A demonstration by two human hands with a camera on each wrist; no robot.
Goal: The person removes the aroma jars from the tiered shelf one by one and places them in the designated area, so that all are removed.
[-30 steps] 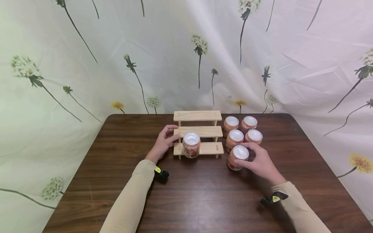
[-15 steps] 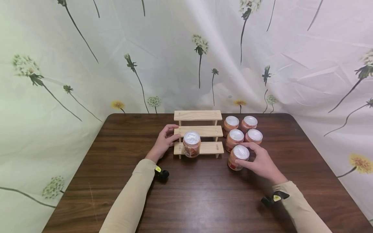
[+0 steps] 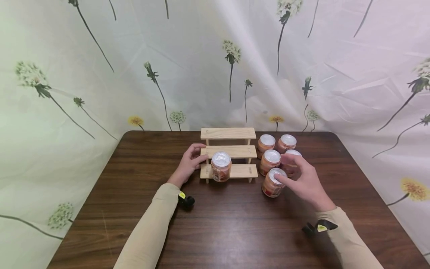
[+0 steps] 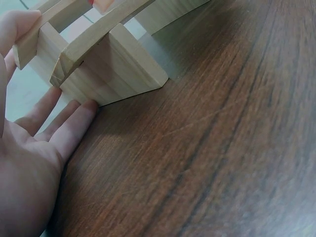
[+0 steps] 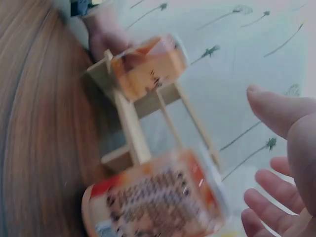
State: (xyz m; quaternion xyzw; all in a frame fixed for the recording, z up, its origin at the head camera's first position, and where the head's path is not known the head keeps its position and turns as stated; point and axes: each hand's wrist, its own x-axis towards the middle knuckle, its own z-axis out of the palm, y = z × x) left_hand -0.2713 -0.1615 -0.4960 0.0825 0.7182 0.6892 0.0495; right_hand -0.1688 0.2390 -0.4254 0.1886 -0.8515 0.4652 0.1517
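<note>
A three-step wooden rack [image 3: 236, 151] stands at the table's back edge. My left hand [image 3: 189, 164] holds its left end, thumb and index finger at the middle shelf and the other fingers against the side leg [image 4: 138, 59]. On the lowest shelf, toward the left, sits an orange-labelled jar [image 3: 221, 168] with a silvery lid. My right hand [image 3: 304, 183] is spread behind the nearest jar [image 3: 273, 188] of the group on the right. In the right wrist view, the thumb and fingers [image 5: 269, 207] stand apart from that jar [image 5: 158, 197], which is upright on the table.
Several more jars stand close together right of the rack, such as the back-left jar [image 3: 267, 144] and the back-right jar [image 3: 287, 142]. A flowered cloth [image 3: 201, 74] hangs behind the dark wooden table [image 3: 228, 228].
My right hand has let go of the nearest jar; its fingers have lifted and moved slightly back and right. The jar has stayed about where it was. My left hand keeps its place.
</note>
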